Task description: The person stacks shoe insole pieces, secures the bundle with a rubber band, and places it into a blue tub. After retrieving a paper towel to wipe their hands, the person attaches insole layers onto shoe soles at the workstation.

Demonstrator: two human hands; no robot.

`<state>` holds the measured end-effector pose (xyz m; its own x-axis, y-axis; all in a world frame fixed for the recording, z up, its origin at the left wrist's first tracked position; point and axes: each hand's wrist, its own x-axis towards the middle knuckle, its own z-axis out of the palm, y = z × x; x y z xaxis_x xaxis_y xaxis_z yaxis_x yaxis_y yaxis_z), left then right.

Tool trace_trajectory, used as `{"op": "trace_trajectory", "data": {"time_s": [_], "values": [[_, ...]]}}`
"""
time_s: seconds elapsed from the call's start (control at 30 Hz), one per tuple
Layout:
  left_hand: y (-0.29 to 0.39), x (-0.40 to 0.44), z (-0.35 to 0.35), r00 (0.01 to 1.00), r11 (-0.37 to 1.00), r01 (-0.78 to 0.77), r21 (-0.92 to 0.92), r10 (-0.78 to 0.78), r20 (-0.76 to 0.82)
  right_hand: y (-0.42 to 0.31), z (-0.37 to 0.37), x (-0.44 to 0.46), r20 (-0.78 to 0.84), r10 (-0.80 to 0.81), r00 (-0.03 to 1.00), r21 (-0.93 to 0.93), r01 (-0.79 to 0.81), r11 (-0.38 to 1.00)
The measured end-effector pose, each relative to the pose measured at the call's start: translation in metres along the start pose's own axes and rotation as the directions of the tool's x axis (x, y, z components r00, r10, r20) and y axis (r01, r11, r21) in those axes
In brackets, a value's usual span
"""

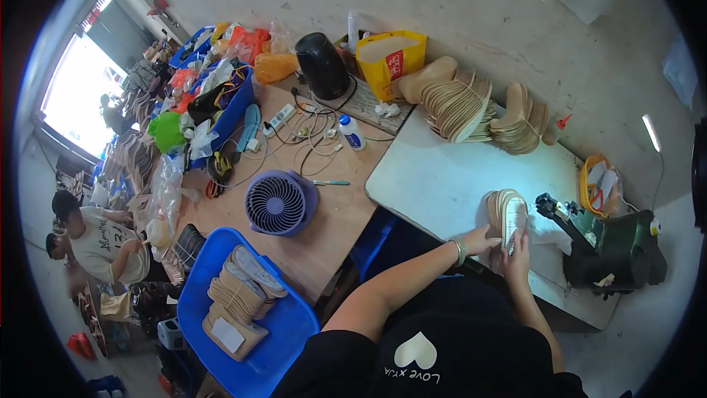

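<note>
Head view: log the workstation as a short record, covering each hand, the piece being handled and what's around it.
Left hand: left hand, bracelet at wrist, at the near end of the stack
Right hand: right hand, holding the near end
Handled item: stack of sole-shaped pieces
Beside it: dark machine, right side
Back of white table: bundles of similar pieces
Wooden table: purple fan
Front left: blue tub, holding more bundles

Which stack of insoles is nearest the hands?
The small stack on the white table, touching the right hand; the other stacks there lie back by the wall.
</note>
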<state>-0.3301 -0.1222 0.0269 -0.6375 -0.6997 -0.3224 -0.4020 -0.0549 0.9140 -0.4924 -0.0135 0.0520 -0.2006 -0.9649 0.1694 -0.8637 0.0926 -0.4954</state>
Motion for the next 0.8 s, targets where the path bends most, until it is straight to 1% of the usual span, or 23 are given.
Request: {"op": "trace_trajectory", "data": {"time_s": [0.07,0.17,0.2,0.3,0.33,0.37,0.43,0.47,0.5,0.57,0.6,0.67,0.7,0.73,0.77,0.8], "values": [[-0.006,-0.007,-0.017,0.997,0.991,0.057,0.118,-0.052,-0.048,-0.009,-0.006,0.001,0.045,0.065,0.997,-0.022,-0.064,0.998],[0.023,-0.046,-0.069,0.998,0.998,0.065,0.003,-0.065,0.0,-0.006,-0.002,0.004,-0.034,0.018,0.999,-0.069,-0.021,0.997],[0.025,-0.055,-0.083,0.999,0.999,0.046,-0.023,-0.046,0.002,-0.011,-0.003,0.006,-0.039,0.031,0.999,-0.075,-0.034,0.997],[0.024,-0.08,-0.113,1.0,0.995,-0.008,-0.098,0.005,-0.028,-0.011,-0.003,0.006,0.023,0.089,0.996,-0.021,-0.089,0.996],[0.021,-0.087,-0.12,0.998,0.994,-0.027,-0.11,0.021,-0.054,-0.01,-0.002,0.01,-0.023,0.064,0.998,-0.014,-0.065,0.998],[0.019,-0.091,-0.123,0.997,0.991,-0.044,-0.124,0.035,-0.075,-0.009,0.0,0.012,-0.044,0.082,0.996,0.023,-0.081,0.996],[0.043,-0.101,-0.126,1.0,0.959,0.03,-0.282,-0.029,0.008,-0.017,-0.008,0.015,-0.078,0.123,0.989,0.096,-0.116,0.989],[0.05,-0.105,-0.128,0.997,0.93,0.073,-0.36,-0.06,0.047,-0.013,-0.009,0.02,-0.137,0.116,0.984,0.158,-0.094,0.983],[0.05,-0.101,-0.12,0.99,0.882,0.123,-0.454,-0.077,0.119,-0.026,-0.018,0.024,-0.134,0.091,0.987,0.201,-0.063,0.978],[0.069,-0.097,-0.101,0.977,0.751,0.215,-0.624,-0.159,0.144,-0.079,-0.049,0.035,-0.143,0.055,0.988,0.281,-0.013,0.96],[0.08,-0.097,-0.099,0.98,0.714,0.199,-0.671,-0.141,0.141,-0.108,-0.062,0.039,-0.185,-0.062,0.981,0.234,0.105,0.967],[0.1,-0.092,-0.093,0.983,0.639,0.182,-0.747,-0.093,0.16,-0.144,-0.08,0.045,-0.141,-0.352,0.925,0.067,0.364,0.929],[0.1,-0.087,-0.091,0.988,0.641,0.143,-0.754,-0.052,0.144,-0.157,-0.087,0.045,-0.06,-0.402,0.914,0.114,0.406,0.907],[0.096,-0.082,-0.092,0.991,0.64,0.108,-0.761,-0.009,0.132,-0.165,-0.099,0.048,-0.043,-0.482,0.875,0.066,0.483,0.873],[0.096,-0.078,-0.094,0.992,0.636,0.073,-0.768,0.032,0.121,-0.164,-0.106,0.05,-0.116,-0.372,0.921,0.126,0.385,0.914],[0.1,-0.077,-0.095,0.988,0.62,0.103,-0.777,0.024,0.15,-0.159,-0.11,0.051,-0.185,-0.257,0.948,0.196,0.292,0.936]]}}
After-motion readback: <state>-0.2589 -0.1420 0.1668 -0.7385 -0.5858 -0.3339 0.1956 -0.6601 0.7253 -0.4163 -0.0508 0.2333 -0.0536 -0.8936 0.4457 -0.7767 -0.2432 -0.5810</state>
